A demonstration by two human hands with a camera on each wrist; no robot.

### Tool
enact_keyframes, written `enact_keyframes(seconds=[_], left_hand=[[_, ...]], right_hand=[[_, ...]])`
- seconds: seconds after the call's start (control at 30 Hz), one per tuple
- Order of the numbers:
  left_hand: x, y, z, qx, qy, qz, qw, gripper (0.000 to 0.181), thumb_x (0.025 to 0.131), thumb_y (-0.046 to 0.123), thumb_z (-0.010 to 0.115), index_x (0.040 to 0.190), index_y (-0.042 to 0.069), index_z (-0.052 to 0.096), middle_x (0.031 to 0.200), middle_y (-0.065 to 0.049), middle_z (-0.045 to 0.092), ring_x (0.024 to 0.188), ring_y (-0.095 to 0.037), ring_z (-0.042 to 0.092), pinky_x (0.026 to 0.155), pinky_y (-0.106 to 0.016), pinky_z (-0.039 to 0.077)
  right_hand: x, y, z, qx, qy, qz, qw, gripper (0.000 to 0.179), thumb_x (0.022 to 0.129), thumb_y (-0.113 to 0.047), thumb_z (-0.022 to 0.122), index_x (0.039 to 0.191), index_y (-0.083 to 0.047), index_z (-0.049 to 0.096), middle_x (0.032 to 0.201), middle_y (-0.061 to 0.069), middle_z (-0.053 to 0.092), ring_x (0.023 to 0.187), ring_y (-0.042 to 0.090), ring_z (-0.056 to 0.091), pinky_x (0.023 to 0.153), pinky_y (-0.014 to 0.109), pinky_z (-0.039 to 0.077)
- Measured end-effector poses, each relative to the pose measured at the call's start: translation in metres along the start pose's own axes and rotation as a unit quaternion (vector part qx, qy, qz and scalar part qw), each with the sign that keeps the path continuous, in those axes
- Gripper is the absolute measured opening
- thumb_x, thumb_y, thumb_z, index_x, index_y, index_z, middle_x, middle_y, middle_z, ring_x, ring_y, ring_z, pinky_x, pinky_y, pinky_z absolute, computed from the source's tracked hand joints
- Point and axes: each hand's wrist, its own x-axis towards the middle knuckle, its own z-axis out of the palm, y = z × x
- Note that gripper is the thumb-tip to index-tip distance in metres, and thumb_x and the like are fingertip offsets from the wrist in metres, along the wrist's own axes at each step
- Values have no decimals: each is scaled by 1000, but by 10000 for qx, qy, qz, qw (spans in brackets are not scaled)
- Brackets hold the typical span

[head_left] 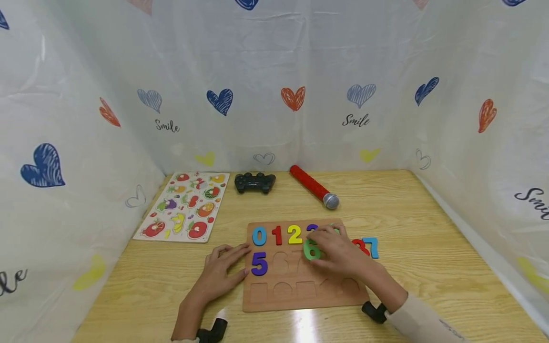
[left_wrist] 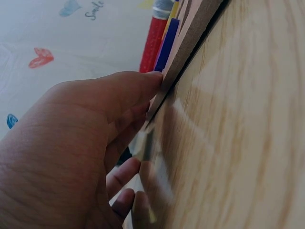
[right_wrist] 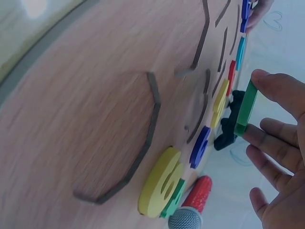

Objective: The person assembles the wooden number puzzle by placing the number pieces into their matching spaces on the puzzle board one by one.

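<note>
My right hand [head_left: 339, 250] pinches a green number 6 piece [head_left: 311, 249] between thumb and fingertips, above the wooden number board [head_left: 300, 305]. In the right wrist view, the green piece [right_wrist: 246, 107] is edge-on, raised off the board. Against the board's left edge rest the thumb and fingertips of my left hand [head_left: 223, 274]. Blue 0 [head_left: 259, 236], red 1 [head_left: 277, 235], yellow 2 [head_left: 294, 234] and a partly covered purple 3 [head_left: 312, 227] fill the top row. Purple 5 [head_left: 259, 263] lies below. A yellow rounded number [right_wrist: 159, 183], hidden in the head view, sits on the board.
Red 8 [head_left: 361, 246] and blue 7 [head_left: 371, 247] lie right of the board, the red one partly covered. Behind are a red microphone [head_left: 313, 185], a black game controller [head_left: 255, 183] and a fruit puzzle board [head_left: 182, 207]. A patterned curtain [head_left: 257, 62] surrounds the table.
</note>
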Motion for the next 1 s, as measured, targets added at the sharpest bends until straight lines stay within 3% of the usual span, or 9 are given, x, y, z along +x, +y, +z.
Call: enact_keyframes(seconds=[0.37,1.0], left_hand=[[1,0,-2,-28,-192,-141,9997,55,93,46,68,145,31,56,151,13,47,130,-25,36,98,-54,26],[1,2,-3,9,-314,-241,9992,55,94,46,66,146,31,55,151,14,46,130,-25,36,98,-54,27]], right_hand=[[12,-14,9,6,-228,120,9997,55,85,-34,80,133,-11,63,128,-2,63,127,23,47,106,55,24],[24,-29,23,-82,-423,-116,9990,56,86,-37,79,132,-9,63,125,-1,64,127,25,47,106,59,23]])
